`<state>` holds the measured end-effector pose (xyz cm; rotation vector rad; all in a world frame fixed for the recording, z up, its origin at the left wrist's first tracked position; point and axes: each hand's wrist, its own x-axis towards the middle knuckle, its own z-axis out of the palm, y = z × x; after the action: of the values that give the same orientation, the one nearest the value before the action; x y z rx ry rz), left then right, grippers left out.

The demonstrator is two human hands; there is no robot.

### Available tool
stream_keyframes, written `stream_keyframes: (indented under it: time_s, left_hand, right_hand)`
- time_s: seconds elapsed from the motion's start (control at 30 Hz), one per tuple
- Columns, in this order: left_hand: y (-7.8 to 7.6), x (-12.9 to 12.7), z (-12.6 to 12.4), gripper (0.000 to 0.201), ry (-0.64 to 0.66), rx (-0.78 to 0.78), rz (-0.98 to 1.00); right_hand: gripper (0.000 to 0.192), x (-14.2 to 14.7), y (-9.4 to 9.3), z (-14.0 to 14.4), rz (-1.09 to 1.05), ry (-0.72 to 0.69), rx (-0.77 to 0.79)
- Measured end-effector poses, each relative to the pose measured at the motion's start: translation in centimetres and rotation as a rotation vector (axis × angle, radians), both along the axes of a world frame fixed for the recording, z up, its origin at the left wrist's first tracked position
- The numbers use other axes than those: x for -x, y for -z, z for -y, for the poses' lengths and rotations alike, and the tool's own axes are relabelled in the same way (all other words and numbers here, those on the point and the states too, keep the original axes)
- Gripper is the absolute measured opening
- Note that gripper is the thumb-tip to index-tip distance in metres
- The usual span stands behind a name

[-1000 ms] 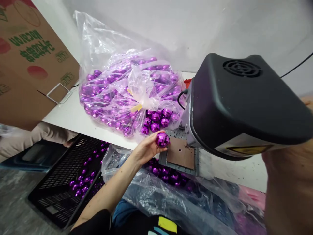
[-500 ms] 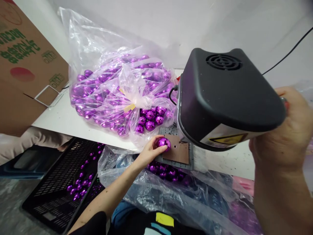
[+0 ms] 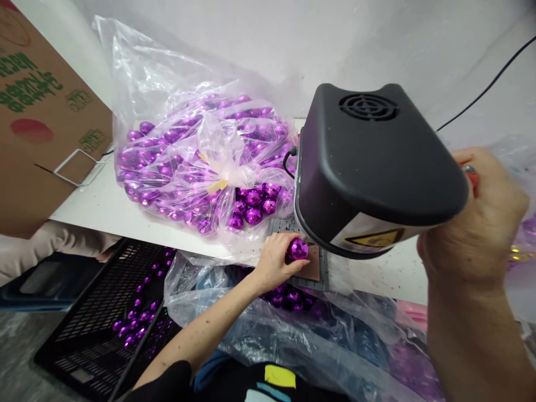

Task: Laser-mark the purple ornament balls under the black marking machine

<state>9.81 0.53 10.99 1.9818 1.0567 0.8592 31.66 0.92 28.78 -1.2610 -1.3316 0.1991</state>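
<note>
You face a plain white wall (image 3: 259, 39). Your white table (image 3: 109, 206) stands against it, above a grey floor (image 3: 17, 346).

One machine (image 3: 368, 167); one cardboard box (image 3: 37, 117); one black crate (image 3: 109, 318); two hands.

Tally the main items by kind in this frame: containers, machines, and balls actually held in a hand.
Clear plastic bag of purple balls on the table: 1
Cardboard box: 1
Black crate: 1
Black machine: 1
Purple ball held in the left hand: 1
Total: 5
</note>
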Motion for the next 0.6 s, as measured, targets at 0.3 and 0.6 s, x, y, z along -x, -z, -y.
stream_keyframes:
  time_s: [0.3,0.6]
  left_hand:
    - [0.5,-1.1,-0.5,0.048,0.016,0.18,0.071]
    - [0.1,-1.5,0.2,0.042,-0.031,0.218,0.038]
  right_hand:
    - [0.043,0.0,-0.2,0.1,-0.018,0.017,0.007]
    - [0.038,-0.2,-1.7,0.8,0.004,-0.024,0.163]
